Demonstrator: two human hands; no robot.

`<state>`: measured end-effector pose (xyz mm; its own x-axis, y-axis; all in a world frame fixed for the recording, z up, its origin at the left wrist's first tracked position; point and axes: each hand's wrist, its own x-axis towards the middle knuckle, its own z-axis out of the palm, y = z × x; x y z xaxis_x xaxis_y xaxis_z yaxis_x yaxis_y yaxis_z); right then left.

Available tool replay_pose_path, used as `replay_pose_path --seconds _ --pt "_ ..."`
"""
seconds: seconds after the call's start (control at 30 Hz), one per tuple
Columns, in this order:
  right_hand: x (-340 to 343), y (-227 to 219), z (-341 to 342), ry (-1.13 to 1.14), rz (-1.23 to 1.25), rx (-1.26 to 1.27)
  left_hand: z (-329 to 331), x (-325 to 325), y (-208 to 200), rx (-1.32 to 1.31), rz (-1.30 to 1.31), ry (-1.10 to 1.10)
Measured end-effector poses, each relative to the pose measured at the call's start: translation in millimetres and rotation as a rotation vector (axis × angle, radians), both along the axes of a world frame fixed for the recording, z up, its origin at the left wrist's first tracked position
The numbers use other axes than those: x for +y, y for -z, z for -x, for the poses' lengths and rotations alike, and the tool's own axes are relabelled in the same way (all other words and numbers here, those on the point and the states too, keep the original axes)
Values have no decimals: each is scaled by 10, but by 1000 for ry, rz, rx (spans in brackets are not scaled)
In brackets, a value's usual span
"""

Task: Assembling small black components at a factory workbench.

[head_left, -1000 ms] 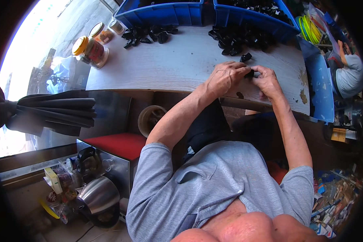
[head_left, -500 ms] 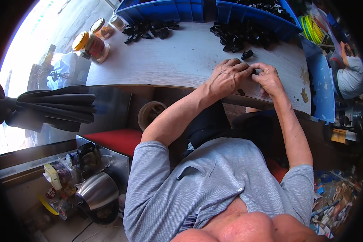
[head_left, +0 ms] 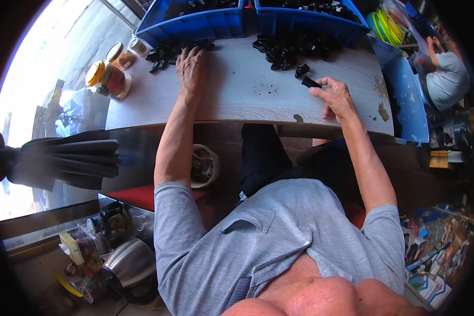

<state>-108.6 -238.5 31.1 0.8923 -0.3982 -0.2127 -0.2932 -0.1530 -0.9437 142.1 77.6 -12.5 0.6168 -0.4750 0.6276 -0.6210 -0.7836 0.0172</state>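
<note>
My left hand (head_left: 191, 71) lies on the small pile of black plastic parts (head_left: 166, 54) at the back left of the table. Its fingers reach forward, slightly apart, and the tips are partly lost among the dark pieces. Between thumb and forefinger my right hand (head_left: 337, 99) pinches a short black plastic part (head_left: 310, 82), held just above the table. A single black part (head_left: 302, 70) lies beyond it. Behind that spreads a larger heap of black parts (head_left: 287, 51).
Two blue crates (head_left: 192, 25) of black parts line the table's (head_left: 231, 100) back. Lidded jars (head_left: 110, 80) stand at the left edge. A light blue bin (head_left: 413, 105) adjoins the right side, and another person (head_left: 447, 79) sits beyond. A metal kettle (head_left: 131, 262) is at lower left.
My left hand has left my right hand and moved left to the small pile. My right hand, now apart from it, shows the black part in its pinch. The view has shifted slightly.
</note>
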Motion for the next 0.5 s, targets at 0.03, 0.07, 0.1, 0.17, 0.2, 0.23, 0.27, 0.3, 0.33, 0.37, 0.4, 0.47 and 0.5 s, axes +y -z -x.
replay_pose_path --seconds 0.03,0.07,0.1,0.17,0.2,0.23,0.27,0.3,0.33,0.37,0.4,0.47,0.5 --pt "-14 -4 -1 15 -31 -15 -12 19 38 -3 29 44" --pt "-52 -18 2 21 -68 8 14 -21 39 2 33 55" --pt "-77 -31 10 30 -65 13 46 -40 39 10 66 79" --pt "-105 -50 4 141 -161 -7 129 -64 38 21 103 102" --pt "-175 -39 22 149 -183 -6 186 -97 47 29 95 130" --pt "-259 -36 35 146 -180 -3 244 -129 56 37 86 157" --pt "-348 -29 53 208 -190 4 316 -166 1 37 62 188" --pt "-429 -23 51 262 -201 9 338 -163 6 37 61 178" --pt "-528 2 53 321 -188 9 355 -154 7 14 72 177" --pt "-662 12 69 315 -187 10 357 -143 14 -8 85 180" --pt "-802 12 76 376 -179 3 335 -123 32 16 123 128" --pt "-1061 8 104 496 -163 -7 276 -69 49 4 82 101" --pt "-1200 -1 127 555 -155 -13 256 -52 50 -8 42 83"
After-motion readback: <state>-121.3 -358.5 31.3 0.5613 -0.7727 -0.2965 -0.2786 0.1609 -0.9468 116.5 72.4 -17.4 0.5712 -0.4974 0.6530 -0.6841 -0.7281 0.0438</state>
